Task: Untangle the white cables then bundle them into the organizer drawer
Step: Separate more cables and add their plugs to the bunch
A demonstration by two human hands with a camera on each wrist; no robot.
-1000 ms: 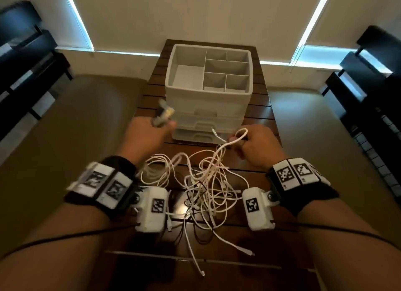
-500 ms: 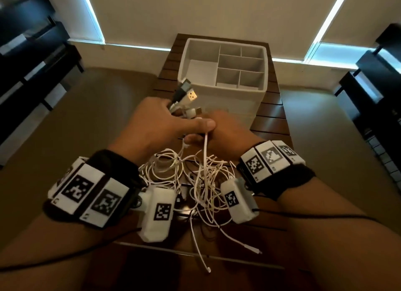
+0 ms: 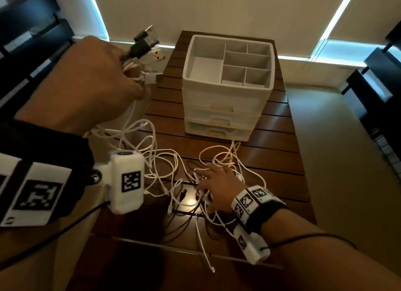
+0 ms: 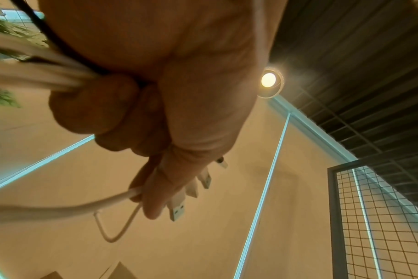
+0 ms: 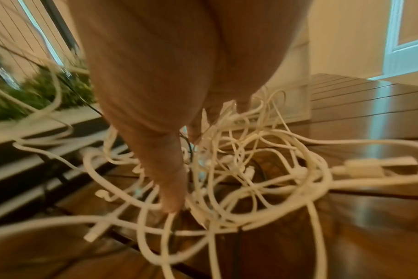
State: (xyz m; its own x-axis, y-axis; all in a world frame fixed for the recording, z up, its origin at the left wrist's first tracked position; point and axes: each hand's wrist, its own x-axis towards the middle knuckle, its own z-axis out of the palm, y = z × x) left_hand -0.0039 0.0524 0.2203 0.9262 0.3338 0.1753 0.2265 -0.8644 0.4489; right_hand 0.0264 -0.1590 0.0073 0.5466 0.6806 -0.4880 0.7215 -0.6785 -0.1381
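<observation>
L hand (image 3: 86, 77) is raised up left of the table, fist closed round a bunch of cable ends, w/ USB plugs (image 3: 149, 51) sticking out past the knuckles; wrist view shows fingers (image 4: 112, 113) curled tight on white cords plus one black one. R hand (image 3: 217, 186) lies flat, fingers spread and fairly straight, pressing on the tangle of white cables (image 3: 160, 160) on the dark slatted wood table (image 3: 271, 160); thumb (image 5: 170, 185) pokes down into the loops. Strands run from the heap up to L fist. White organizer (image 3: 227, 84) stands behind the pile, all 3 drawers closed, top tray divided into compartments.
</observation>
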